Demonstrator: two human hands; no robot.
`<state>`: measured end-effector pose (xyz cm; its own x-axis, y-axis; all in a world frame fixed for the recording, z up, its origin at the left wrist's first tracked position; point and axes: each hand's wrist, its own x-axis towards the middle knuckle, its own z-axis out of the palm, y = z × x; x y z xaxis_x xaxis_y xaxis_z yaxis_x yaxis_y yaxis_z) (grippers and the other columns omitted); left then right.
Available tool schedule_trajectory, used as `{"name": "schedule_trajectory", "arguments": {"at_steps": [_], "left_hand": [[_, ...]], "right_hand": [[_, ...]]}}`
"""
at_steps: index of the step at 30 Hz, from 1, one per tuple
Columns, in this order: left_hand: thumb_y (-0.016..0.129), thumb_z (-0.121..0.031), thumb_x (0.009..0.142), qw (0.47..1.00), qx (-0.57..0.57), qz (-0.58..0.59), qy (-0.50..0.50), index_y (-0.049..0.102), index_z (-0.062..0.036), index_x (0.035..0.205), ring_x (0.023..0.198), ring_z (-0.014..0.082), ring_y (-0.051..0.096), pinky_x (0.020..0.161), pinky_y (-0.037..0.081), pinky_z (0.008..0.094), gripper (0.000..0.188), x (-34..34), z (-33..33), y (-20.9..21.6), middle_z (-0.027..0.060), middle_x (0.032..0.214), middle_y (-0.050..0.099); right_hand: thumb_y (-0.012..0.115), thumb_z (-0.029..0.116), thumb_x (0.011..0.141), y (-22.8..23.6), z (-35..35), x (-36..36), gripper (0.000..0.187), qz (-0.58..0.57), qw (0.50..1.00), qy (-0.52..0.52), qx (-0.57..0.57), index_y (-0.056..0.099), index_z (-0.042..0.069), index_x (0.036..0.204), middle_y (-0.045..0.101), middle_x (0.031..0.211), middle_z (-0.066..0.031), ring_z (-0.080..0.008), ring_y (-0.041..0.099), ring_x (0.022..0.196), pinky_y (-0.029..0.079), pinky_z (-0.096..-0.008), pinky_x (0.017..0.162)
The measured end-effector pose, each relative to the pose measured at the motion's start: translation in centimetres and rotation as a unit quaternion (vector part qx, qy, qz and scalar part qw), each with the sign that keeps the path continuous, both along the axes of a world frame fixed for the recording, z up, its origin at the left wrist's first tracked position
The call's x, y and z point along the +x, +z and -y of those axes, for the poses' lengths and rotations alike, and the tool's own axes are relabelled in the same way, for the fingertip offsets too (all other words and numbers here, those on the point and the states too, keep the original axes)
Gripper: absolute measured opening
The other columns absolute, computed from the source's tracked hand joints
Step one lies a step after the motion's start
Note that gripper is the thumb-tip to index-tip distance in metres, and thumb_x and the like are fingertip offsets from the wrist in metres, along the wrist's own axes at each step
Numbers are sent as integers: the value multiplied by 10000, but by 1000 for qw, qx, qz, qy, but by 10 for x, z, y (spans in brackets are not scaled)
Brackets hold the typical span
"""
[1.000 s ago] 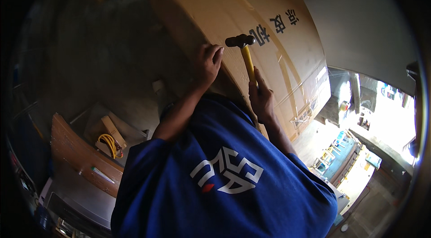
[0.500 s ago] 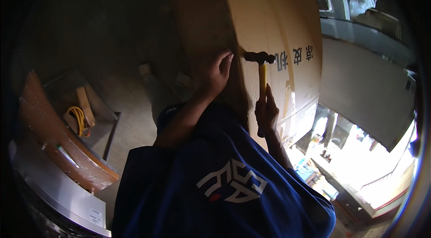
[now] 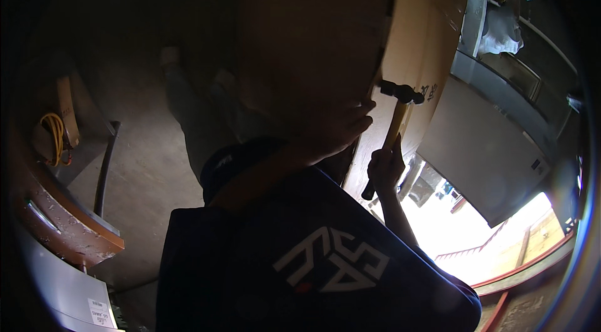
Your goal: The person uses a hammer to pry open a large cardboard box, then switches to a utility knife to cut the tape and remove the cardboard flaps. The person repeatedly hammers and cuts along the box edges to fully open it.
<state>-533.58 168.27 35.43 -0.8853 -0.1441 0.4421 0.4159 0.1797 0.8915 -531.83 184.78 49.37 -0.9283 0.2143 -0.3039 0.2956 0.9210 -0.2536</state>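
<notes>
A ball-peen hammer (image 3: 395,124) with a dark head and a yellowish handle is gripped in my right hand (image 3: 387,168). Its head is up, close to the near long edge of a large brown cardboard box (image 3: 410,38). Just left of the hammer head, my left hand (image 3: 341,127) is at that same edge, in deep shadow. Its fingers are bent together; whatever may be between them is too dark to make out. The box's left side is almost black, while its right face catches the light.
Right of the box stands a large grey panel-sided unit (image 3: 485,150), with a clear plastic bag (image 3: 503,30) behind it. To the left are a worn brown curved board (image 3: 81,225), a coiled yellow cable (image 3: 55,135) and a wooden strip (image 3: 67,110). Bright light enters at lower right.
My view has swung, and the box shows farther right and darker. Both hands and the hammer appear farther right. The left fingers, earlier in a visible pinch, are now shadowed; the right hand keeps the hammer.
</notes>
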Motion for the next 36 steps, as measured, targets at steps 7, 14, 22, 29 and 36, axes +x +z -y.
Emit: {"name": "schedule_trajectory", "arguments": {"at_steps": [7,14,22,29,36], "left_hand": [[802,-131,857,996,59,17,60,691,-107,1154,1049,201,672,881,570,365,318,-24,7,10,41,1077,694],[775,-130,912,933,320,21,164,736,-113,1116,809,163,703,706,580,312,208,-131,-4,12,90,1011,745],[724,-88,957,962,261,43,72,719,-22,1008,856,187,683,746,537,300,83,-164,4,-4,95,923,695],[758,-110,900,985,142,59,74,726,-51,967,864,270,650,788,528,378,95,-167,13,-10,100,883,645],[697,-117,979,995,97,15,11,693,-11,1011,857,271,666,791,527,368,111,-162,33,1,130,928,678]], "right_hand": [[420,189,1082,6,7,2,513,-4,989,-107,-107,369,-57,1529,538,613,-6,-75,518,442,415,-230,402],[516,56,978,6,-2,-1,510,0,999,-18,-27,441,-36,1474,592,708,-63,-111,572,487,476,-260,427],[539,98,1008,-10,-2,12,504,-11,966,-192,-170,468,-16,1493,630,721,-43,-89,578,555,511,-273,497],[550,124,1057,-13,7,-5,480,-62,995,20,-77,474,25,1520,617,708,-26,-69,601,635,517,-262,585],[592,151,1050,2,4,-60,510,-180,966,162,-94,472,95,1542,654,737,-54,-93,648,656,555,-290,606]]}}
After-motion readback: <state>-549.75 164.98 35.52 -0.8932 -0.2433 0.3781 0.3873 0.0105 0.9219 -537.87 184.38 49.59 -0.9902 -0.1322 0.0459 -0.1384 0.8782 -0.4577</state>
